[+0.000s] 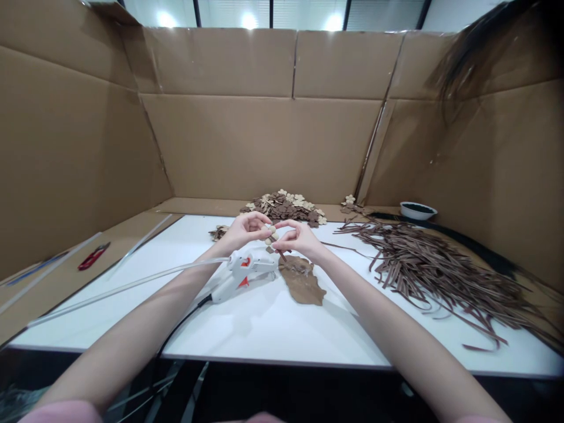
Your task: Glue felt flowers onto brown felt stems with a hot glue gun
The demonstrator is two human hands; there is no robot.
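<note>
Flower (272,233) and brown strip (282,255), a work for steady holding

White glue gun (247,265) lies just on the near side of the left hand (247,230); its front end may be hot, so it is better to keep the skin away. The left hand pinches the pale flower, which is between both hands. The right hand (300,239) seems to grip the brown strip against the flower. In my judgement, the strip should be kept straight and pressed lightly. More strips (436,273) lie to the right of this hand.

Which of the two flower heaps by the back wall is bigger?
The middle heap: a broad mound, spreading much wider than the right heap, a small cluster nearer the white bowl.
</note>
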